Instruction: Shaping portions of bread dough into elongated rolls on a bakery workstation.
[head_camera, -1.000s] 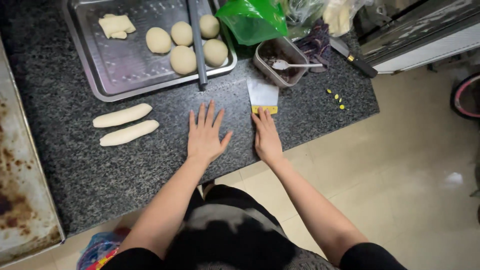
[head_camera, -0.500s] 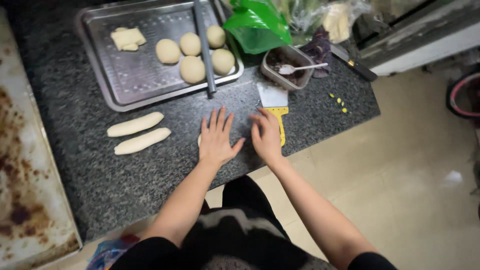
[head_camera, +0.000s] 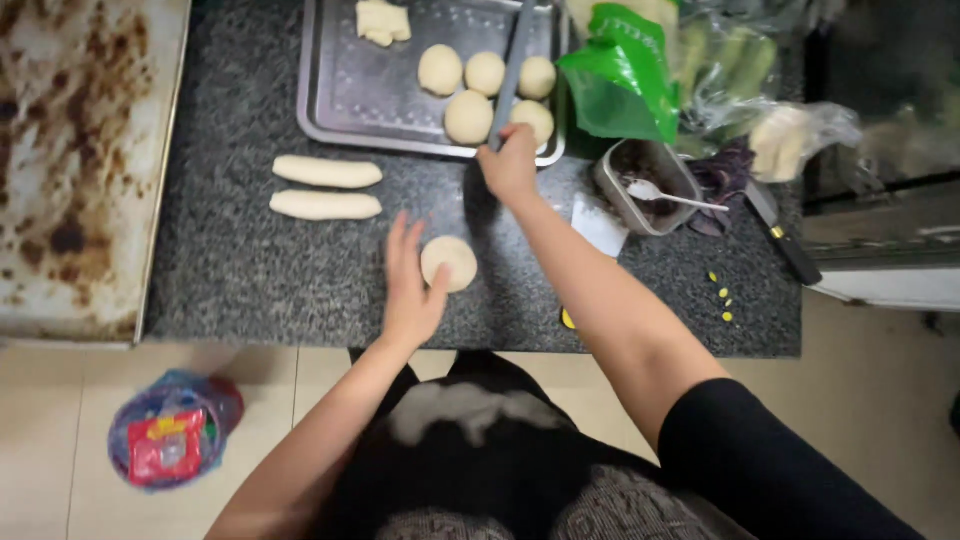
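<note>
Left hand (head_camera: 410, 285): open and flat on the dark granite counter (head_camera: 240, 270), fingers spread, its thumb side touching a round flattened dough disc (head_camera: 449, 262); it grips nothing.
Right hand (head_camera: 510, 165): closed around the near end of a long grey rolling pin (head_camera: 512, 65), which lies across the metal tray (head_camera: 340, 100) and reaches toward the far edge.
Dough disc: on the counter, near side of the tray, just right of the left hand.
Still to shape: five round dough balls (head_camera: 468, 115) on the tray, beside the pin, plus a rough scrap of dough (head_camera: 382, 20) at the far end.
Already shaped: two long dough logs (head_camera: 326, 188) lying side by side, left of the hands.
Further right: a pale scraper (head_camera: 600, 222), a small container with a spoon (head_camera: 648, 185), a green bag (head_camera: 625, 75).
Far left: a stained baking sheet (head_camera: 80, 160).
</note>
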